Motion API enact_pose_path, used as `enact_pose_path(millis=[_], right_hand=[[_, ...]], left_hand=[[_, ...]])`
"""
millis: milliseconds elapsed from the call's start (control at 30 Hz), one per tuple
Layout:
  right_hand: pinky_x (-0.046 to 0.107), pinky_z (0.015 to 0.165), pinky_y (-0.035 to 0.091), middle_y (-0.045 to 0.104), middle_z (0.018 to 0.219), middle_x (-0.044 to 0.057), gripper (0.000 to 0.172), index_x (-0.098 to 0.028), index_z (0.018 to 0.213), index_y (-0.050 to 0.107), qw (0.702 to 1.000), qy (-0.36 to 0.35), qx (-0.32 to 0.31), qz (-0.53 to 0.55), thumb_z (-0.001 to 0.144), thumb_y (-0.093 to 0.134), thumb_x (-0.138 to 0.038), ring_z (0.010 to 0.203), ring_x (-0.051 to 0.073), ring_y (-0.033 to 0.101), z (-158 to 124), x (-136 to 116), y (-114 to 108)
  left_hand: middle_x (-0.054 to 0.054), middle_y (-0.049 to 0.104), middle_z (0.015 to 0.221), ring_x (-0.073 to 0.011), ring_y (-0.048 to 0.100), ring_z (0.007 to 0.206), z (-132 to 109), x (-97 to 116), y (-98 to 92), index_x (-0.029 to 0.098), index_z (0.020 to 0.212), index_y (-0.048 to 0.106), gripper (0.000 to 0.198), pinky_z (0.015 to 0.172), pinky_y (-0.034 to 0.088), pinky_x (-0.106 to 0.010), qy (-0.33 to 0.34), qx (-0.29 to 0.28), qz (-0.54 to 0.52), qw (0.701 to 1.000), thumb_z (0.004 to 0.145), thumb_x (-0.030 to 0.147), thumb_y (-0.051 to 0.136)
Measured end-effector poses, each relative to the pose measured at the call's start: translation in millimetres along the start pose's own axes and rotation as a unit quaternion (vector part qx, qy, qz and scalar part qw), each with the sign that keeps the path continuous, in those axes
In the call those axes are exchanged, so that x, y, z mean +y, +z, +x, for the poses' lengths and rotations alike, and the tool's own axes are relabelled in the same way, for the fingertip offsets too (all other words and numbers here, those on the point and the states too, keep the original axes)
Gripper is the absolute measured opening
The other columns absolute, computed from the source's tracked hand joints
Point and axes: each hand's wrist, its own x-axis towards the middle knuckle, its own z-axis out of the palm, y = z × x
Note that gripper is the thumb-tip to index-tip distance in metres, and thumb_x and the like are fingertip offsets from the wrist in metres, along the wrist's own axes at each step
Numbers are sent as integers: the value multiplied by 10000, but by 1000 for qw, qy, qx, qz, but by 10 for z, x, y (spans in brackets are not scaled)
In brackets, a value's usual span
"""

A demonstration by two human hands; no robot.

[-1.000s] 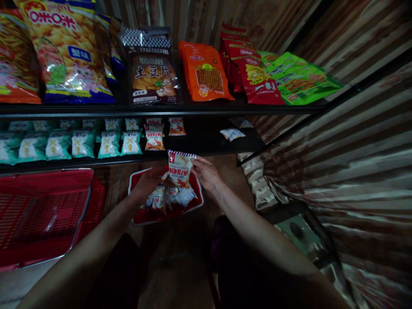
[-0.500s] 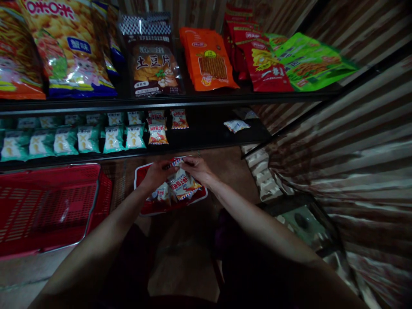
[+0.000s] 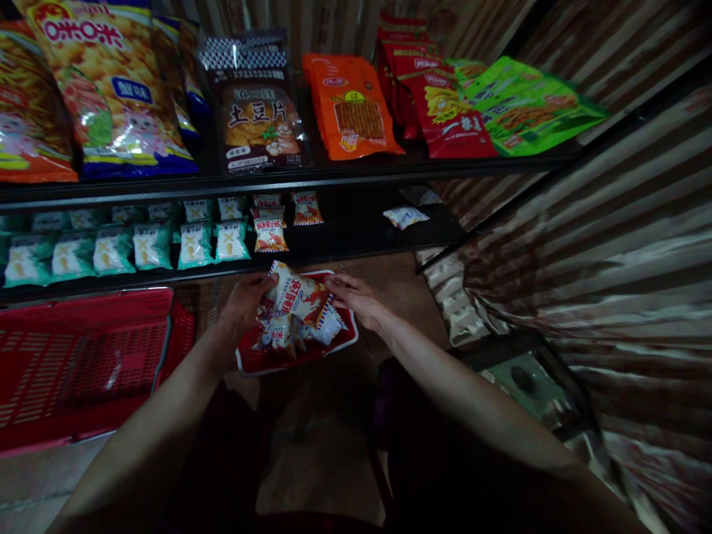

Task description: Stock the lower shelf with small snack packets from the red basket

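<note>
Since half a second ago, the white and red plastic snack packet [image 3: 294, 293] has swung from hanging flat over the tray to lying tilted, its printed face up and its left end raised. It is in the air just above the shallow red plastic tray [image 3: 261, 362], between the two hands. The left hand [image 3: 242, 302] has its fingers [image 3: 261, 285] closed narrowly on the packet's left corner. The right hand [image 3: 356, 297] has its fingers at the right edge, touching it, but whether they pinch it cannot be told.

Under the held packet, a small heap of matching packets [image 3: 281, 334] remains in the tray, which sits on the brown floor before the shelving. On the dark lower shelf [image 3: 356, 237], a few packets of the same print [image 3: 271, 236] already stand in a short column, beside a long row of teal and white sachets [image 3: 150, 248]. To their right the shelf is mostly bare, apart from one small white packet [image 3: 405, 216].

So the column is begun, with the held packet and the heap still off the shelf. A red plastic shopping basket [image 3: 83, 363] sits on the floor at left, and large crisp bags [image 3: 111, 89] fill the upper shelf.
</note>
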Motion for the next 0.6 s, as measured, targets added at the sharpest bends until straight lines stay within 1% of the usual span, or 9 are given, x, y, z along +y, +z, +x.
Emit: enact_pose_path(millis=[67, 133, 267, 367, 467, 600], right_hand=[[155, 549, 450, 676, 689, -34, 56, -183, 736, 698, 999, 11, 23, 21, 709, 747, -189, 594, 61, 580, 22, -5, -17], [161, 551, 465, 662, 648, -33, 53, -169, 709, 690, 999, 15, 30, 42, 707, 738, -148, 543, 50, 562, 41, -8, -32], [185, 548, 492, 645, 593, -33, 118, -161, 655, 651, 996, 20, 56, 71, 675, 737, -84, 494, 55, 553, 37, -39, -42], [184, 540, 489, 610, 534, -46, 174, -159, 603, 597, 994, 30, 63, 81, 677, 710, -48, 470, 53, 540, -10, -86, -12], [169, 505, 452, 574, 492, -55, 208, -159, 574, 554, 993, 36, 72, 86, 700, 672, -43, 439, 46, 509, -60, -120, 35], [175, 502, 432, 583, 523, -48, 201, -164, 587, 539, 993, 21, 73, 88, 679, 702, -89, 449, 49, 503, -49, -93, 54]], left_hand=[[31, 599, 582, -101, 523, 477, -9, 11, 13, 172, 721, 613, 154, 499, 456, -245, -4, 1, -23, 1000, 646, 247, 724], [24, 611, 603, -108, 542, 503, -23, 16, 35, 168, 725, 610, 157, 511, 466, -251, -12, 5, -40, 999, 635, 224, 726], [19, 632, 641, -119, 562, 519, -56, 20, 81, 174, 774, 610, 216, 481, 455, -243, -25, 19, -51, 998, 606, 236, 732], [30, 620, 634, -121, 556, 494, -71, 26, 106, 186, 791, 596, 241, 441, 435, -233, -15, 46, -42, 998, 592, 238, 722], [45, 596, 603, -126, 547, 474, -62, 24, 113, 197, 764, 574, 213, 432, 437, -241, -15, 78, -44, 996, 590, 209, 697], [50, 582, 590, -121, 550, 481, -31, -2, 100, 196, 727, 561, 217, 476, 456, -249, -13, 75, -58, 995, 573, 201, 714]])
